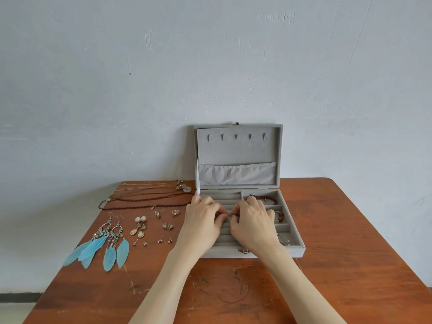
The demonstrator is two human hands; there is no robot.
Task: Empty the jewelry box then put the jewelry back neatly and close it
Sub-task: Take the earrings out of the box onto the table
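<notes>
The grey jewelry box [247, 206] stands open at centre frame, its lid [238, 155] upright against the wall, with five small hooks and a gathered fabric pocket [236, 173] inside. The right-hand compartments hold a brown bead bracelet [265, 198] at the top, red beads [280, 216] below it, and a thin chain [284, 239] lowest.

Both hands work over the ring-roll rows on the left of the tray. The left hand [202, 218] and right hand [253, 220] have their fingers curled down with tips close together; whether they pinch anything cannot be told.

The box sits on a scratched brown wooden table [350, 253] before a pale, scuffed wall [117, 78].

Left of the box lie two blue feather earrings [102, 246], two pearl studs [140, 219], two teardrop earrings [138, 231], four tiny studs [152, 241] in a row, several small metal earrings [168, 225] and a group of cord necklaces [149, 195], count unclear.
</notes>
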